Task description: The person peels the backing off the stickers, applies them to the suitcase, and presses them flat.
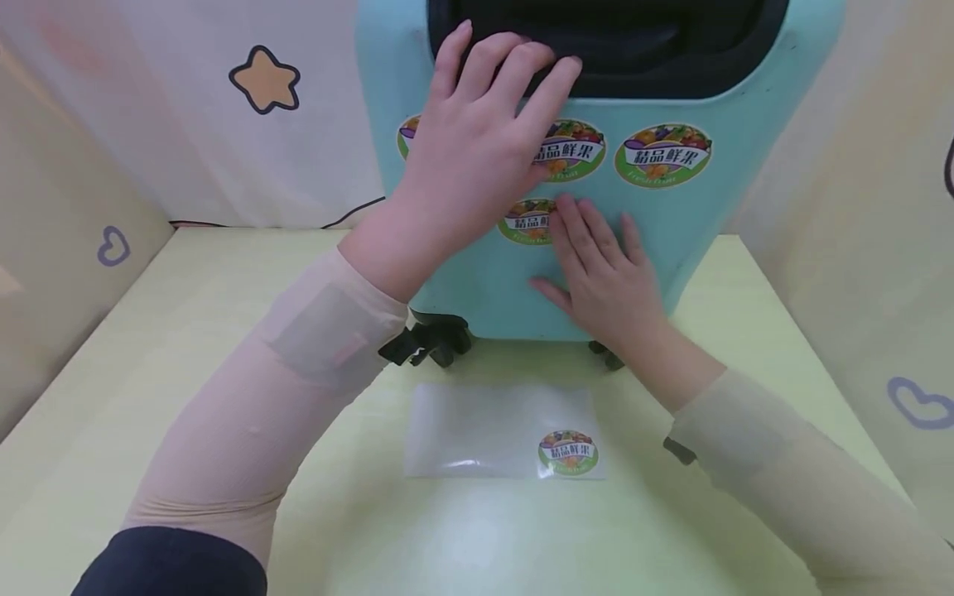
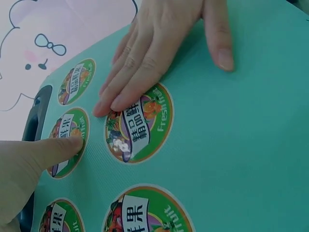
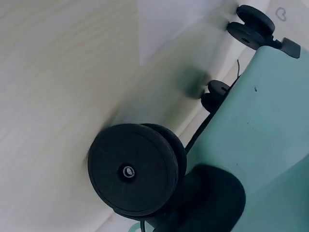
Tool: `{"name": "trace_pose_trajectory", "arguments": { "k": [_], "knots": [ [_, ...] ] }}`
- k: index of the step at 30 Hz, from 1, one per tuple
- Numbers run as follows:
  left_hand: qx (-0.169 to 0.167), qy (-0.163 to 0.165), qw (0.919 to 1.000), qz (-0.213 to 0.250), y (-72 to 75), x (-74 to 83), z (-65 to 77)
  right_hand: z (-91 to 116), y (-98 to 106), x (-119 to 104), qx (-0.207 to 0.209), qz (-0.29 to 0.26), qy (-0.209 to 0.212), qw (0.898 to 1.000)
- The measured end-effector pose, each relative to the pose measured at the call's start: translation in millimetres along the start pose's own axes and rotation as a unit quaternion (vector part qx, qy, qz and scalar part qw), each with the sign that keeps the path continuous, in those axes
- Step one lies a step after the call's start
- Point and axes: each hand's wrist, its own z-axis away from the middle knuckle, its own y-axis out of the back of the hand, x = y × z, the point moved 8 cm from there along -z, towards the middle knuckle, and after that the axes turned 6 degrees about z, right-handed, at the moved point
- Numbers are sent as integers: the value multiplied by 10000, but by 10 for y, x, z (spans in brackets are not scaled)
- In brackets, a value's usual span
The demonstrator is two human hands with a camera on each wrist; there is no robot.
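A light-blue suitcase (image 1: 484, 290) with a black recessed panel (image 1: 633, 50) stands upright, oval fruit stickers on its front. My left hand (image 1: 477, 149) lies spread over the upper part, fingertips at the black panel. Its thumb (image 2: 63, 147) touches the middle sticker (image 2: 60, 166) of the upper row. With straight fingers, my right hand (image 1: 607, 273) presses on a lower fruit sticker (image 1: 525, 222) and covers part of it. Another lower sticker (image 2: 147, 212) shows in the left wrist view; the left arm hides it in the head view. The right wrist view shows neither hand.
On the pale table (image 1: 343, 513), in front of the suitcase, lies a glossy backing sheet (image 1: 477, 430) with one fruit sticker (image 1: 568, 453) at its lower right corner. Black caster wheels (image 3: 130, 169) hold the suitcase up. Printed cloth walls (image 1: 298, 165) stand around the table.
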Motion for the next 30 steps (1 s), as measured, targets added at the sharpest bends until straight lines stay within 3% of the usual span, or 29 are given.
{"name": "trace_pose_trajectory", "arguments": {
  "k": [11, 18, 30],
  "knots": [
    [37, 14, 10000, -14, 45, -7, -9, 51, -90, -190, -256, 350, 452, 9980],
    [7, 81, 10000, -58, 47, -25, -14, 38, -137, -326, -482, 82, 729, 9961],
    [-168, 134, 9998, 28, -11, 16, -39, 134, -42, -79, -408, -34, 411, 9983]
  ]
}}
